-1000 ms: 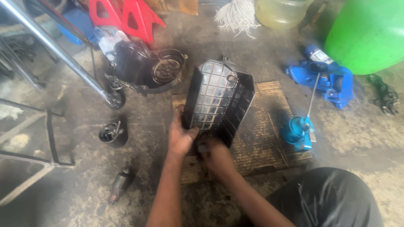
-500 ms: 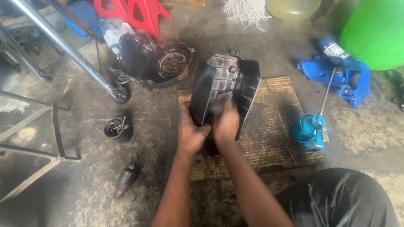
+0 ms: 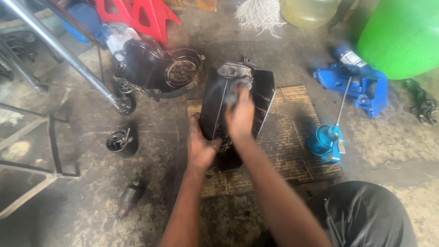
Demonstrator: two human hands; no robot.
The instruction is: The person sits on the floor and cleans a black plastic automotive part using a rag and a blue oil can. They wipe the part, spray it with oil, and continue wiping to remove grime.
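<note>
Risk first: standing upright on the brown woven mat (image 3: 292, 114), black ribbed metal engine casing (image 3: 238, 114) possibly tipping toward the small black cylindrical cup (image 3: 121, 142) or the oily concrete floor (image 3: 82, 201) if grip slipping on greasy metal.

Gripping casing's lower left edge: left hand (image 3: 201, 148), fingers curled closed round the rim. Pressing against casing's upper middle face: right hand (image 3: 240, 116), blurred, fingers seemingly bent over the surface; how far open, cannot tell.

Lying further right on the mat edge, well apart: blue bottle jack (image 3: 325, 144) with thin metal handle.
</note>
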